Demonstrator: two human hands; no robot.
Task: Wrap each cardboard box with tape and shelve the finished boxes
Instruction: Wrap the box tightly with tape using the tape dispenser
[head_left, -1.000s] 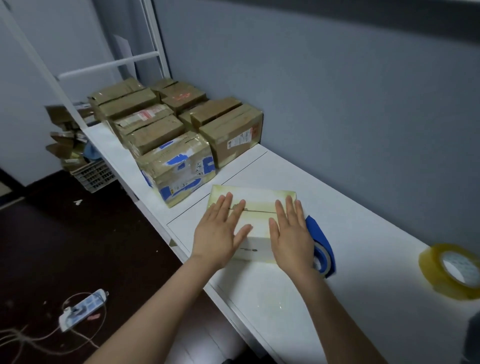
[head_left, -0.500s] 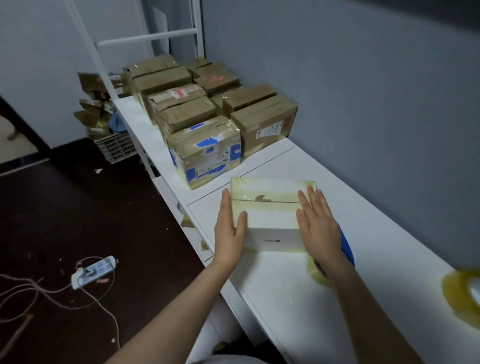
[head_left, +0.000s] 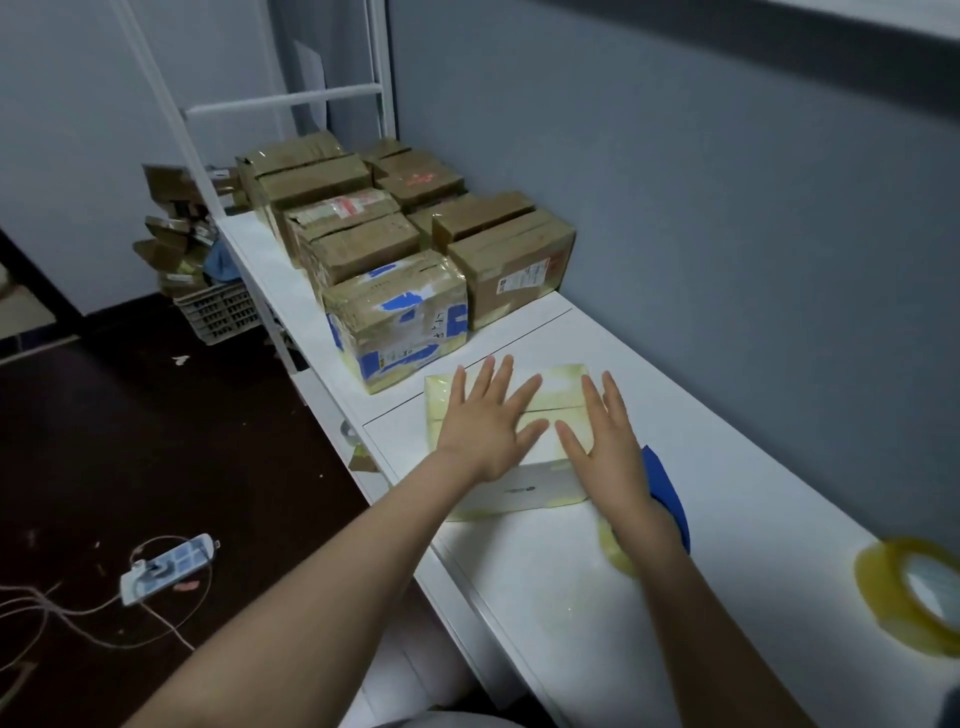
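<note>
A small white box, wrapped in yellowish clear tape, lies on the white table. My left hand rests flat on its top with fingers spread. My right hand lies flat on the box's right part, fingers also apart. Neither hand grips the box. A roll of clear yellowish tape sits on the table at the far right. A blue tape dispenser shows partly behind my right wrist.
Several taped brown cardboard boxes stand packed together at the table's far end, against the grey wall. A white frame rises behind them. A crate of cardboard scraps and a power strip with cables lie on the dark floor.
My left hand moved from the box's left side onto its top and now lies flat. My right hand slid further onto the top. The view shifted slightly.
</note>
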